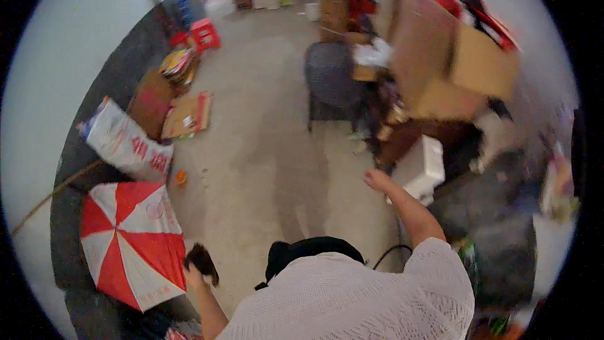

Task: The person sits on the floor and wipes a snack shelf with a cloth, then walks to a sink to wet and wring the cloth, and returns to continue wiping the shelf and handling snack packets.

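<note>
My left hand [192, 277] holds a dark brown object [204, 260], too blurred to name, at the right edge of an opened red-and-white umbrella [146, 208]. The umbrella spreads its panels low on my left side. Out to the right, my right hand [376, 180] is held away from my body, beside a white foam box [415, 170]. Nothing can be made out in it, and blur hides how its fingers are set.
A dark-backed chair [330, 73] stands ahead on the concrete floor [245, 151]. Large cardboard sheets [424, 47] lean at the right. Along the left wall are a printed white sack [127, 144], flattened cardboard [186, 115] and a red plastic stool [205, 35]. A black cable [391, 249] curves near my right side.
</note>
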Available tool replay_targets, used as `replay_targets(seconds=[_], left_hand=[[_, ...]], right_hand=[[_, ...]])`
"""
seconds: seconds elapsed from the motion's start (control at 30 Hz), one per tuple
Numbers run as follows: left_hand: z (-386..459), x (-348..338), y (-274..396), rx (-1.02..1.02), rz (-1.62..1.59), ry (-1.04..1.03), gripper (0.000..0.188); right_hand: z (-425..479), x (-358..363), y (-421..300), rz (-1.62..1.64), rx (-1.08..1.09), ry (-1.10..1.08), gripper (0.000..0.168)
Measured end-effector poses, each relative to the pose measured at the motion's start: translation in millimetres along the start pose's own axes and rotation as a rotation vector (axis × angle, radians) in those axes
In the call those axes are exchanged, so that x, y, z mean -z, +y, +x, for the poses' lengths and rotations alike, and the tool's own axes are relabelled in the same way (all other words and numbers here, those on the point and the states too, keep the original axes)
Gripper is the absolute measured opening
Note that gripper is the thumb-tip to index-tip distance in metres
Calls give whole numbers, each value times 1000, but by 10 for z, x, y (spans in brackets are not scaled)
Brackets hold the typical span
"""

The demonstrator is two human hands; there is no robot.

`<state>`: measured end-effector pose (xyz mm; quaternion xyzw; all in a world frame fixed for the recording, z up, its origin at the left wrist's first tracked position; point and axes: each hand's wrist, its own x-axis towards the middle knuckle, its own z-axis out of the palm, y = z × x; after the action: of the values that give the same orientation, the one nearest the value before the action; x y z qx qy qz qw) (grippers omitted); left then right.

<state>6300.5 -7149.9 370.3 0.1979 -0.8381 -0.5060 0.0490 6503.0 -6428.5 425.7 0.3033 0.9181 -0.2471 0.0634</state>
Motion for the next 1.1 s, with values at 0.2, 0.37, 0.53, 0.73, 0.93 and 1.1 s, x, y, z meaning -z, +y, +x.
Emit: replay_targets(seconds=[0.2,0.37,0.53,0.73,0.93,1.1], left_hand=[[610,-1307,2640,-204,-243,-349,31],[1725,-2657,3992,-477,-343,-949,29],[3062,-4155,5016,-550,-87,-888,32],[4351,-5814,6068,-1102,176,-534,45],[5709,-7037,6613,-265,-253,-1046,44],[6601,-8338,7451,-85,-533,-907,40]], right_hand=[[2024,302,-3591,117,834,-148,59],[3226,-190,-4943,397,1028,-246,57],[4836,874,-4801,528,678,-421,39],[6702,1628,-5001,625,583,-392,33],[8892,1863,-5728,1236,407,-411,36],[10576,2027,-6417,1159,584,-484,28]])
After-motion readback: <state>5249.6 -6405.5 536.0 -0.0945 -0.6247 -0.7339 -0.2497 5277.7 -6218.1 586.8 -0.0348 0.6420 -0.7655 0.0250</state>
